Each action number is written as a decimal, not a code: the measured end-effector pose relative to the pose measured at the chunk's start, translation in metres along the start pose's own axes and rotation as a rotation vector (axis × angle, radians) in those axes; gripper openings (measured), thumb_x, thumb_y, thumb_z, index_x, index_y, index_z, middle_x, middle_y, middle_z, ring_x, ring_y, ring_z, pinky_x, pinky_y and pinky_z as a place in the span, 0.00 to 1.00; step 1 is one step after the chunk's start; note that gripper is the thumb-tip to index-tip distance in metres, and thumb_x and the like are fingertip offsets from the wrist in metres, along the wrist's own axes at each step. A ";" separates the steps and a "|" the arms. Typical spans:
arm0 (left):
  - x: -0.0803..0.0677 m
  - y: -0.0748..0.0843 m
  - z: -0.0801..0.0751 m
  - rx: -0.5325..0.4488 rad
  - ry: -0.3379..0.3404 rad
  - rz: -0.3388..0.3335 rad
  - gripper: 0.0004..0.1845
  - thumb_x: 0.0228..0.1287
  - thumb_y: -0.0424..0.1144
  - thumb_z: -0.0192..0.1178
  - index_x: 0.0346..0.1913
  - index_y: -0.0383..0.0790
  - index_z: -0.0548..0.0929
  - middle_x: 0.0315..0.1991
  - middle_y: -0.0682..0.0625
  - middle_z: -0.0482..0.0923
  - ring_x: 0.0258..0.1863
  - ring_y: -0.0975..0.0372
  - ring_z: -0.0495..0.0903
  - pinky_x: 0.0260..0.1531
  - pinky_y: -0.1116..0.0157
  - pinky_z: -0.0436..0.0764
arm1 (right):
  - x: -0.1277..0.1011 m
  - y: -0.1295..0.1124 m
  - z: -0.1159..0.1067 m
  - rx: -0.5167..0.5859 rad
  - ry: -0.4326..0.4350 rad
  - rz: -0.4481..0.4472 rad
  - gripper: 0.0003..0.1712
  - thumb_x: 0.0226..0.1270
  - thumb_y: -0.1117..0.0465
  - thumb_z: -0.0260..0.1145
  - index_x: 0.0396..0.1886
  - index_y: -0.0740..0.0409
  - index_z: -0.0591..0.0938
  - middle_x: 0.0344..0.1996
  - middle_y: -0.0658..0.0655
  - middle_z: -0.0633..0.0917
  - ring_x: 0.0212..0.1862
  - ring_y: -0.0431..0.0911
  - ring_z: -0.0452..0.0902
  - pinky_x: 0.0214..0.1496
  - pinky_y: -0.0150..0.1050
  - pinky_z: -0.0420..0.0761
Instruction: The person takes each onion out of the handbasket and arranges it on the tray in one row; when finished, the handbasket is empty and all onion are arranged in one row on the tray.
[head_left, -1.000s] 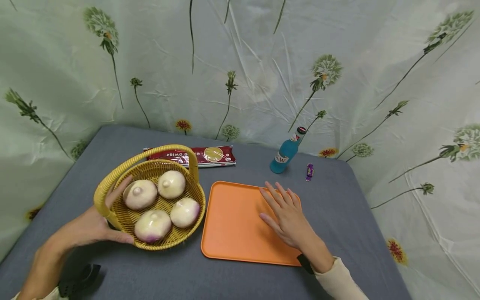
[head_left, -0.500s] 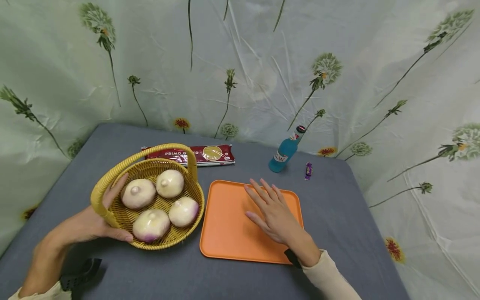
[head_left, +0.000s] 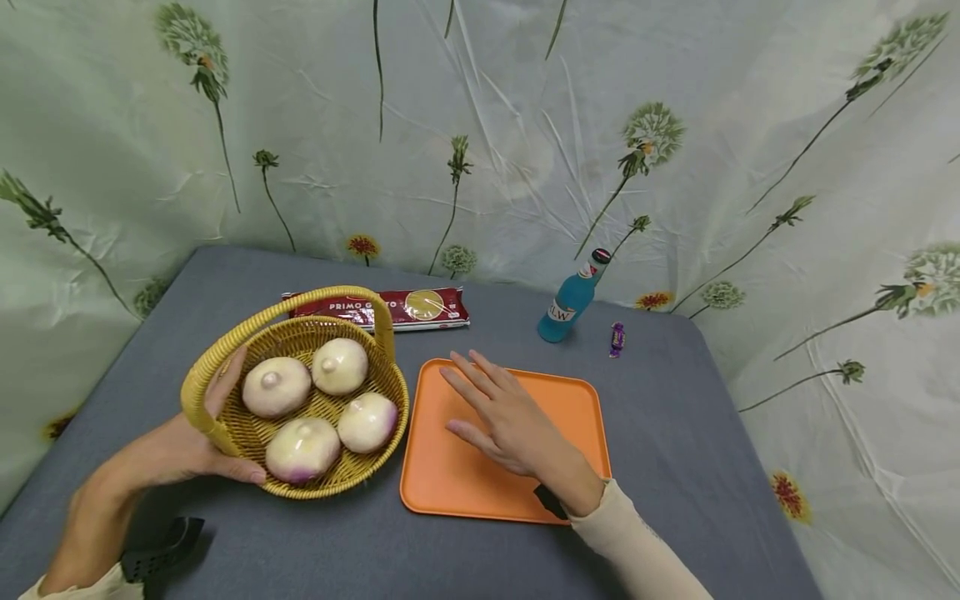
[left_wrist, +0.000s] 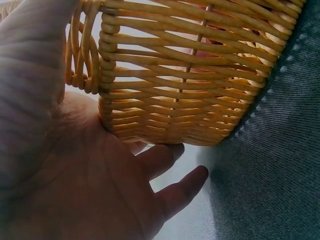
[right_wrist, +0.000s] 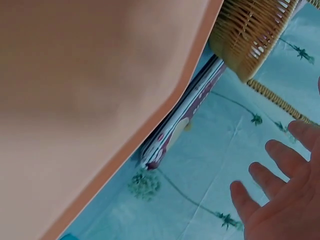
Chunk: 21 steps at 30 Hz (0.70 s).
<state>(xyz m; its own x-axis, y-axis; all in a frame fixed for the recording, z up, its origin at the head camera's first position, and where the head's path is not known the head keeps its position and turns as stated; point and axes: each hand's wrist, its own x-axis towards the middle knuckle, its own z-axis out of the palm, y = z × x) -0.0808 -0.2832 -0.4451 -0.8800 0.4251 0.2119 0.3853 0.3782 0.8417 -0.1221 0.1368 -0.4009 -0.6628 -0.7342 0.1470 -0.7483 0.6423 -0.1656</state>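
A yellow wicker basket (head_left: 396,385) with an arched handle stands on the left of the table. Several white, purple-tinged turnips (head_left: 303,450) lie inside it. My left hand (head_left: 176,450) grips the basket's left side, thumb near the front rim and a finger reaching up behind the handle. In the left wrist view, its fingers spread around the woven wall. Over the orange tray (head_left: 442,483) hovers my right hand (head_left: 510,421), fingers extended and holding nothing. The right wrist view shows those fingers apart from the tray.
Behind the basket lies a dark red pasta packet (head_left: 427,307), partly hidden by the handle. A blue bottle (head_left: 567,307) stands behind the tray, with a purple wrapped candy (head_left: 617,340) to its right. A floral curtain (head_left: 525,167) backs the grey table (head_left: 690,467).
My right hand has moved left across the tray, from its right side towards its middle. The left hand and basket stay nearly in place; the view shifts slightly.
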 end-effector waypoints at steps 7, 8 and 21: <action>0.001 0.001 0.000 0.003 0.011 0.008 0.86 0.23 0.29 0.86 0.81 0.48 0.29 0.77 0.26 0.32 0.75 0.74 0.34 0.62 0.87 0.39 | 0.020 -0.012 0.007 0.020 -0.022 -0.103 0.38 0.80 0.40 0.48 0.82 0.48 0.53 0.81 0.50 0.52 0.81 0.47 0.41 0.79 0.48 0.53; 0.001 0.000 0.000 0.008 0.011 0.009 0.86 0.23 0.29 0.86 0.81 0.47 0.29 0.77 0.27 0.31 0.75 0.74 0.33 0.62 0.87 0.39 | 0.022 -0.014 0.008 0.020 -0.029 -0.115 0.38 0.80 0.40 0.48 0.82 0.48 0.52 0.81 0.51 0.52 0.81 0.47 0.41 0.79 0.47 0.52; 0.002 -0.004 -0.002 0.093 0.023 0.065 0.86 0.19 0.35 0.87 0.80 0.35 0.33 0.78 0.27 0.30 0.75 0.73 0.30 0.64 0.85 0.35 | 0.055 -0.033 0.017 0.092 -0.050 -0.233 0.39 0.78 0.43 0.54 0.81 0.52 0.56 0.79 0.55 0.59 0.81 0.49 0.46 0.79 0.42 0.53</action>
<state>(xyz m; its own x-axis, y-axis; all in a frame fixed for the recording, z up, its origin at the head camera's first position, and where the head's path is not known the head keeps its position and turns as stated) -0.0844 -0.2855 -0.4473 -0.8580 0.4325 0.2771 0.4653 0.4257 0.7761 -0.1335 0.0711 -0.4039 -0.4688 -0.8716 0.1436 -0.8736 0.4334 -0.2212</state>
